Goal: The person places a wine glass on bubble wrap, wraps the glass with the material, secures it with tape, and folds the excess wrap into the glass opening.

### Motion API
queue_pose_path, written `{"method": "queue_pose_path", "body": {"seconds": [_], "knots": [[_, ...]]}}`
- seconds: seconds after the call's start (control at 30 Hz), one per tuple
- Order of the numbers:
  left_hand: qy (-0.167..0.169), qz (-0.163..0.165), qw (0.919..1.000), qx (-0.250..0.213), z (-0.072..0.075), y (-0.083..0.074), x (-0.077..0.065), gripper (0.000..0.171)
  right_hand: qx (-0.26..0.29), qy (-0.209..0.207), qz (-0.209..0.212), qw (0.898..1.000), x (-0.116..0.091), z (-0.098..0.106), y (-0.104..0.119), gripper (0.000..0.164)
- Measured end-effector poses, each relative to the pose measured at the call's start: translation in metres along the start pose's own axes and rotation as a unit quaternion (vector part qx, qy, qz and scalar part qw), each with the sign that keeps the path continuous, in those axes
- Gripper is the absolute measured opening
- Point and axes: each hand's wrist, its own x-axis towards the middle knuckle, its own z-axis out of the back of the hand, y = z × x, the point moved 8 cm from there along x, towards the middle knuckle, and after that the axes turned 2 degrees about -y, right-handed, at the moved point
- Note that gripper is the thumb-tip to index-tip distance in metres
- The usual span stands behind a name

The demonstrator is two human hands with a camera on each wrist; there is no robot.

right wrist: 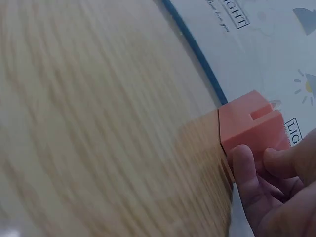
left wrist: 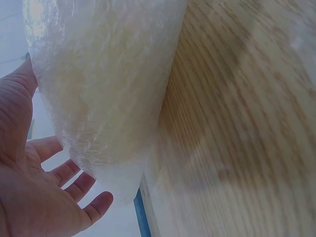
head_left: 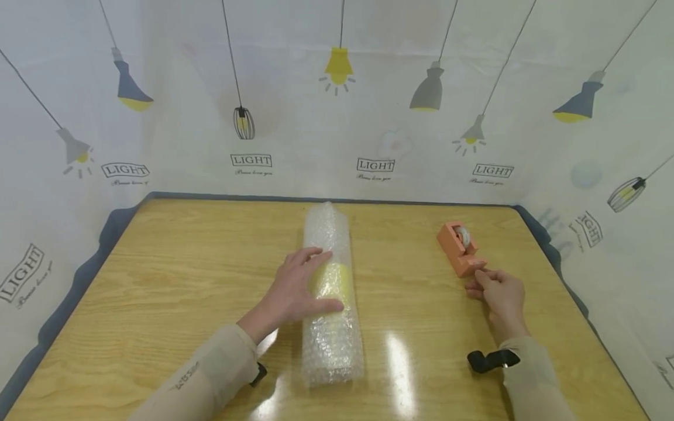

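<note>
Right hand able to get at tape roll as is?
Likely yes: right hand is at the near end of the dispenser, and the tape roll shows on top, uncovered.

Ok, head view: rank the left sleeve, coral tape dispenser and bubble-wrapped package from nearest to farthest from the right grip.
1. Coral tape dispenser, just beyond the right grip.
2. Bubble-wrapped package, to the grip's left.
3. Left sleeve, farther left, past the package.

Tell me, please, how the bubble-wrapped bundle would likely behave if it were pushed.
The bubble-wrapped bundle might roll sideways, as its long sides look rounded. Its surface would probably yield a little under pressure, given the bubble film. Tipping seems unlikely, since it lies on its long side.
</note>
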Motion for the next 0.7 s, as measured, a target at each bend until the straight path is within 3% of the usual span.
{"method": "queue_pose_path", "body": {"seconds": [0.2, 0.37, 0.5, 0.7], "knots": [[0.003, 0.006, 1.0000, -0.005, -0.001, 0.000, -0.001, 0.107, -0.066, -0.007, 0.043, 0.997, 0.007, 0.003, 0.004, 0.016], [0.006, 0.009, 0.9999, -0.007, -0.001, -0.001, -0.001, 0.106, -0.074, -0.005, 0.046, 0.996, 0.009, 0.006, 0.002, 0.011], [0.007, 0.007, 0.9999, -0.007, -0.001, -0.001, -0.001, 0.106, -0.107, 0.022, 0.043, 0.993, 0.007, 0.008, 0.002, 0.016], [0.005, 0.004, 1.0000, -0.004, -0.001, 0.001, -0.001, 0.105, -0.186, 0.076, 0.066, 0.977, -0.003, 0.008, 0.012, 0.025]]}}
